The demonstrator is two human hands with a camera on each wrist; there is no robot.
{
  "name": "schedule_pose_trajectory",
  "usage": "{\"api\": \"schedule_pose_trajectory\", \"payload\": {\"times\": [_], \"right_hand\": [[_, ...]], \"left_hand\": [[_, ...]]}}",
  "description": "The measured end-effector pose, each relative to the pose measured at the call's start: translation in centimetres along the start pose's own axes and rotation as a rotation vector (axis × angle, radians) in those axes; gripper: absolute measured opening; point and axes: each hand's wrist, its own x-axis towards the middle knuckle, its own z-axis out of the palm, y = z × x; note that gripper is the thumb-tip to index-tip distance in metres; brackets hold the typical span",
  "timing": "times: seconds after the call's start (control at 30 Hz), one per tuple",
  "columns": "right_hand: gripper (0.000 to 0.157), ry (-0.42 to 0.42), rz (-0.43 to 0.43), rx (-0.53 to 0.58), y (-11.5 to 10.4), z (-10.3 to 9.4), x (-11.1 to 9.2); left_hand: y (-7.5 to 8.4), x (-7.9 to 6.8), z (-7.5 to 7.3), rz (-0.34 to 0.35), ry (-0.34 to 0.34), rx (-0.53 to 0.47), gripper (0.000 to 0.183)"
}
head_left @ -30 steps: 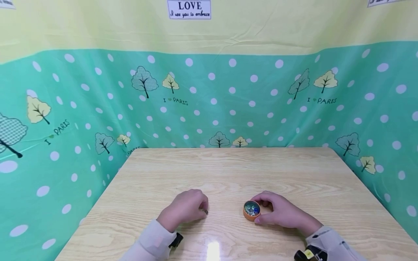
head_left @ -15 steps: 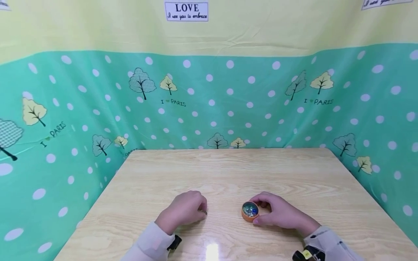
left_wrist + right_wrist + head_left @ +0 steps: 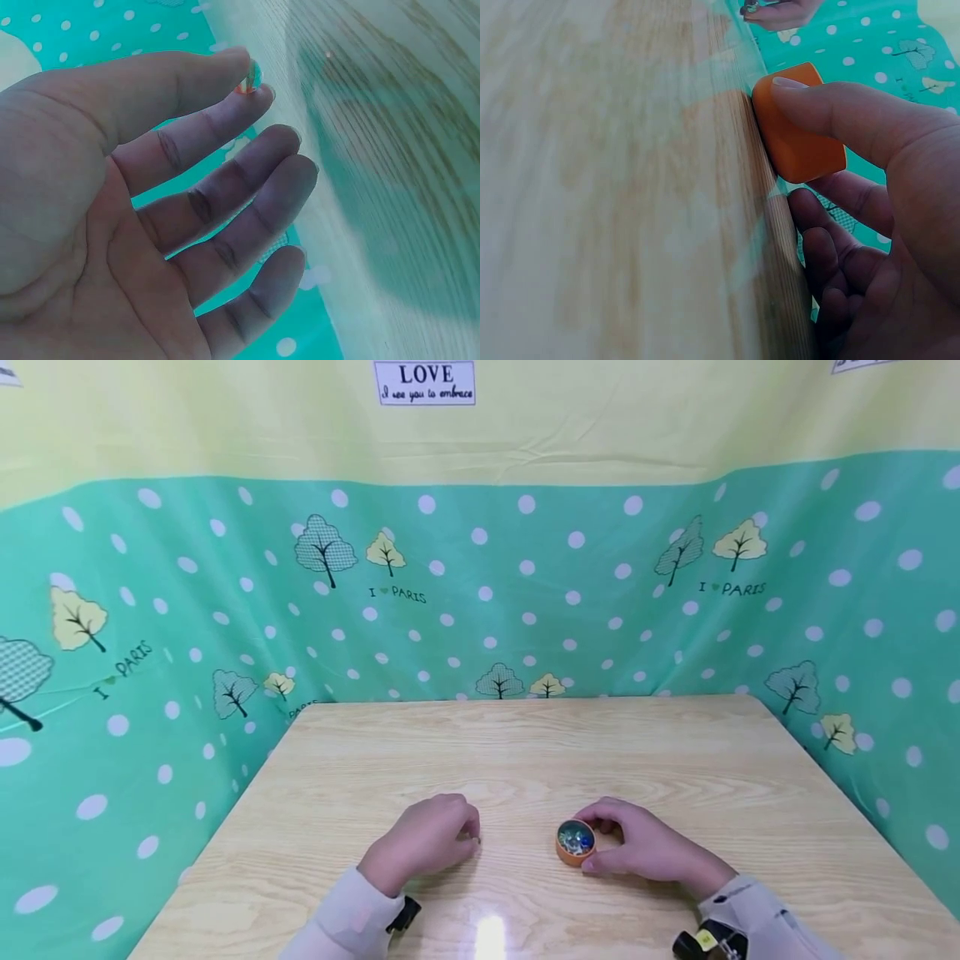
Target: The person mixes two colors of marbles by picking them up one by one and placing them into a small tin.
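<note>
My left hand (image 3: 431, 835) pinches a small clear glass marble (image 3: 249, 79) with orange and green in it, between thumb and index fingertip. The other left fingers are loosely bent. My right hand (image 3: 641, 842) grips a small round orange cup (image 3: 574, 855) by its side, thumb in front and fingers behind, as the right wrist view also shows. Inside the cup lie several shiny glass marbles (image 3: 575, 838), a blue one among them. The cup stands upright on the wooden table (image 3: 517, 760), to the right of my left hand, with a gap between them.
A green and yellow printed curtain (image 3: 525, 568) hangs along the table's back and both sides. Each wrist carries a dark camera strap, such as the right strap (image 3: 708, 939). A bright light reflection (image 3: 491, 935) shows at the table's front.
The head view has shifted slightly. My left fingertips have turned a little, so the dark spot seen between them earlier is now mostly covered. The right hand and cup stay in place.
</note>
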Motion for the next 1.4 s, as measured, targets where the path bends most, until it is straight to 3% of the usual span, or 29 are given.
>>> {"api": "schedule_pose_trajectory", "payload": {"times": [1.07, 1.4], "right_hand": [[0.052, -0.004, -0.039, 0.007, 0.3, 0.1, -0.1], [0.052, 0.002, -0.012, -0.01, 0.5, 0.2, 0.0]], "left_hand": [[2.9, 2.2, -0.7, 0.047, 0.063, 0.021, 0.01], [3.7, 2.9, -0.7, 0.073, 0.082, 0.031, 0.012]]}}
